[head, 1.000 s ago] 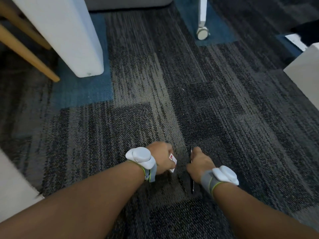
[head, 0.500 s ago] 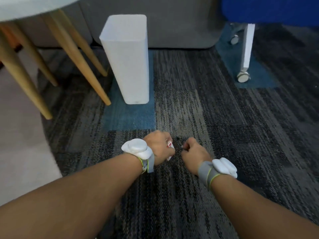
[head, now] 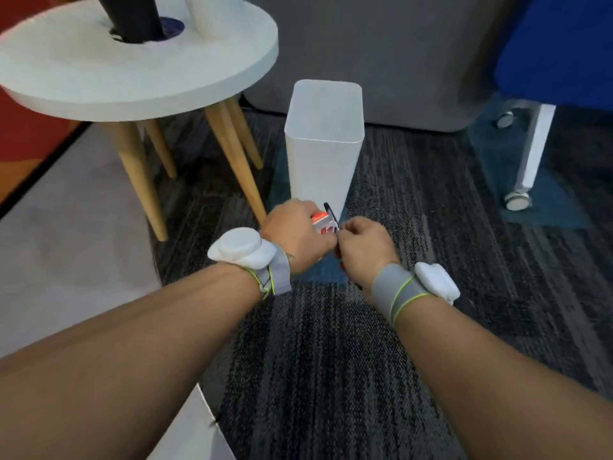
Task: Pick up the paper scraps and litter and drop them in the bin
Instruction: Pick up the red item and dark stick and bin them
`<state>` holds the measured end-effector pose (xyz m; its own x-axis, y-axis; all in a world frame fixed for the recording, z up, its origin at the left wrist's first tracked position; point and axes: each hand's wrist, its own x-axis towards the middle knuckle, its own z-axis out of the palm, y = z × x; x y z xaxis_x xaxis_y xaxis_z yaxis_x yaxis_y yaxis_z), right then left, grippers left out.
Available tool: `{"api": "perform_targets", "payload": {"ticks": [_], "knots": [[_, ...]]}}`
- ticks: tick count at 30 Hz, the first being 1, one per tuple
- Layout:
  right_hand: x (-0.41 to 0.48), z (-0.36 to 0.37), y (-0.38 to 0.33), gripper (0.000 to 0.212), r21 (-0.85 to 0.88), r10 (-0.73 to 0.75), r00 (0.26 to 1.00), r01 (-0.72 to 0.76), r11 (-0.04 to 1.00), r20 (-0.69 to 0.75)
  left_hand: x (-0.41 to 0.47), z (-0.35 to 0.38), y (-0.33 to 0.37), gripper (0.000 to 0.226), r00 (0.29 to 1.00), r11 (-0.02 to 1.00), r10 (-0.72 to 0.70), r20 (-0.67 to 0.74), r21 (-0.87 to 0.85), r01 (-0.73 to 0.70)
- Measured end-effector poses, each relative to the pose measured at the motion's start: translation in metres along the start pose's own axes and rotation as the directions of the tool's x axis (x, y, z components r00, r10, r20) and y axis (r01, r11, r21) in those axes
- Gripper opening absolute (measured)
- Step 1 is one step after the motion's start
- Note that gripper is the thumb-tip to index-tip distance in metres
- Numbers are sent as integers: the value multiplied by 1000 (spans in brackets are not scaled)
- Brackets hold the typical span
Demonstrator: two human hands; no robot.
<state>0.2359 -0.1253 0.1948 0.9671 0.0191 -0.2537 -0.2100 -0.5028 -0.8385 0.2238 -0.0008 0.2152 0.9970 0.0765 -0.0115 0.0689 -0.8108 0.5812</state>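
So I've got both arms stretched out over the carpet (head: 331, 360) and the two fists are basically knuckle to knuckle in the middle of the view. My left hand (head: 295, 235) is curled tight around a small white scrap with red-orange print (head: 323, 224), which pokes out on the thumb side. My right hand (head: 360, 245) is closed into a fist too, pinched on something thin and dark (head: 330, 212) that sticks up toward 12 o'clock between the two hands; it's blurry, so I can't really say what it is, maybe a strip or a thin stick. The bin (head: 323, 134), a tall white one with rounded corners, stands upright on the carpet at 12 o'clock from my hands, just beyond them, its open top facing me. At 10 o'clock there's a round white side table (head: 132, 78) on wooden legs, and at 2 o'clock a white frame leg (head: 530, 151) on a caster. Both wrists have grey bands with white pucks on them.
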Motion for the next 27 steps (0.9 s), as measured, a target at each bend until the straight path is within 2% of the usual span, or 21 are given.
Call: {"api": "perform_targets", "payload": {"ticks": [5,13,18,24,27], "knots": [[10,11,-56,11,95,93,996,-94,991,16,19,-48,-5,29,995,991,-72,-61,-120,65],[24,9,-118,6,106,131,991,-135,985,42,41,-104,2,33,986,978,-122,-114,-183,100],[36,1,-154,12,87,81,995,-86,993,58,59,-130,10,41,984,970,-145,-104,-213,120],[58,-15,-190,19,98,6,997,-14,995,80,87,-157,22,24,968,944,-201,-150,-294,150],[78,-19,-205,22,98,-38,995,28,995,97,104,-170,25,27,953,942,-231,-195,-290,168]]}}
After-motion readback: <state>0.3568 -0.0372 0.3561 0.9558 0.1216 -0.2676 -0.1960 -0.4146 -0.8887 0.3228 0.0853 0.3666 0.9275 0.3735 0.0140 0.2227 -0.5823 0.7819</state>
